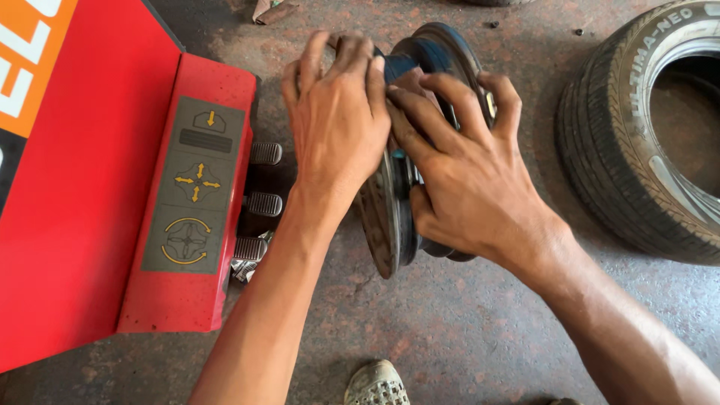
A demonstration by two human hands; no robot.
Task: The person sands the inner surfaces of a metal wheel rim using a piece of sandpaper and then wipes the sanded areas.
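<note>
A bare steel wheel rim (390, 217) stands on its edge on the concrete floor, seen edge-on, grey and worn with a blue patch near its top. My left hand (337, 120) lies flat over the rim's upper left side, fingers curled over the top. My right hand (457, 169) grips the rim from the right, fingers spread across its barrel and the thumb pressed low against it. Both hands meet near the top of the rim and hide its middle.
A red tyre-changing machine (90, 187) fills the left, with a grey symbol panel (193, 187) and three metal foot pedals (262, 202) sticking out toward the rim. A loose black tyre (637, 142) lies at the right. A worn shoe (375, 384) shows at the bottom edge.
</note>
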